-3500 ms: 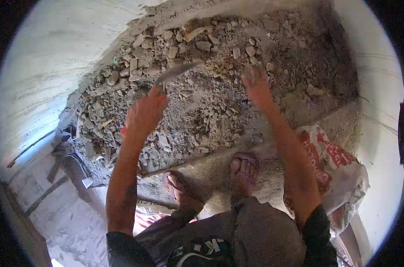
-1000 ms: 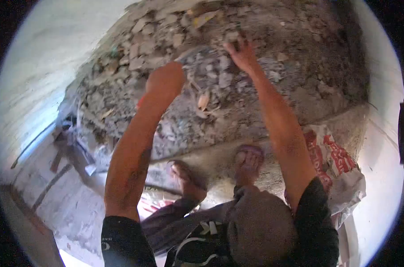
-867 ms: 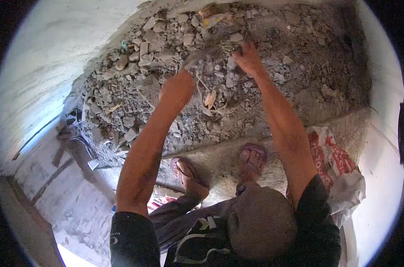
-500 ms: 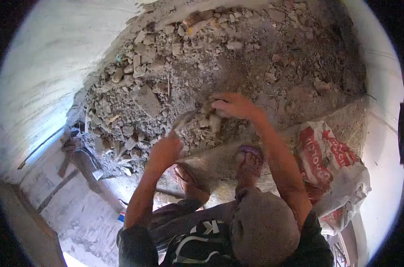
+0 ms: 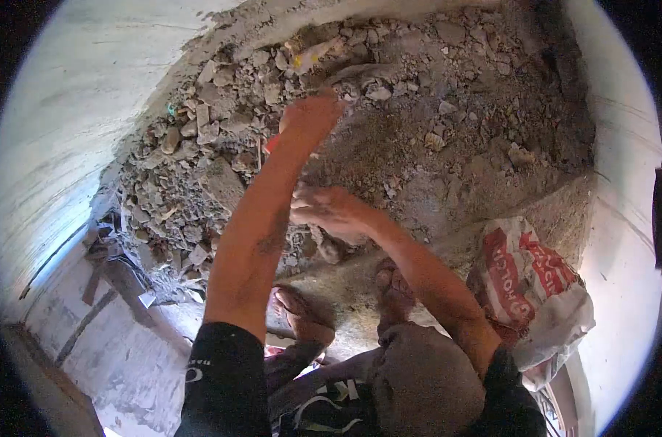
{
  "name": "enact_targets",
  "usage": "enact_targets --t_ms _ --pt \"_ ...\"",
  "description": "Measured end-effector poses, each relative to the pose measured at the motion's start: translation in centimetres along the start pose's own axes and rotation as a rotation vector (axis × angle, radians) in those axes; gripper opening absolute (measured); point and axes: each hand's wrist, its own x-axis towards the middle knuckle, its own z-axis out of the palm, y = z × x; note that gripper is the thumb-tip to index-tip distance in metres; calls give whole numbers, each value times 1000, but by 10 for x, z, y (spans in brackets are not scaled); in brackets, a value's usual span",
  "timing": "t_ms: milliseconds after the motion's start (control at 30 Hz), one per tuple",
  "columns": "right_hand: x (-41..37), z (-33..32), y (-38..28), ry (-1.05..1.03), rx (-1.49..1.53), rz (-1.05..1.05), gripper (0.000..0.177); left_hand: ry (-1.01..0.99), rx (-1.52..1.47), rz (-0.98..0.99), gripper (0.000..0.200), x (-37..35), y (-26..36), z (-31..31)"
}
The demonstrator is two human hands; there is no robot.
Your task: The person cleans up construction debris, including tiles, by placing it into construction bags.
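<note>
So the left hand [image 5: 314, 116] is sitting a bit above the middle of the frame, and it's wrapping tight around a red-handled hand tool [image 5: 272, 143], fingers curling right in, basically a full fist. A bit of the red is poking out by the wrist, on the lower-left side of the fist. The blade [image 5: 366, 70] is smearing into a grey blur near the top centre, so I'm not making out its exact shape. As far as I can tell, the tool's long axis is slanting from the red end up and right, with the blade end pointing toward the upper right and lying low over the rubble [image 5: 425, 156].

The right hand [image 5: 331, 207] is hanging around the centre, just beside the left forearm [image 5: 254, 240] in the view. Its fingers are pointing left and looking loosely bent, thumb side up, but they're blurring too, so I can't tell how far apart they're spreading or whether they're holding anything. A rounded lump [image 5: 331, 250] is lying right below that hand.

A crumpled white-and-red sack [image 5: 506, 269] is resting at the right of the frame, well apart from both hands, and two feet [image 5: 297, 304] are standing along the rubble's near edge, lower centre.
</note>
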Motion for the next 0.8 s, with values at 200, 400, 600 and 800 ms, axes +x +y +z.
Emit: enact_targets --t_ms 200,400,600,800 --pt "-28 -91 64 456 265 1071 28 -195 -148 -14 47 -60 -12 44" --pt "-12 -50 146 567 -403 746 41 -392 -245 -252 49 -184 -12 43" --pt "-33 -39 50 -117 -79 505 33 -87 -201 -378 42 -123 -8 -52" --pt "-21 -31 66 449 309 892 24 27 112 109 19 -38 -2 26"
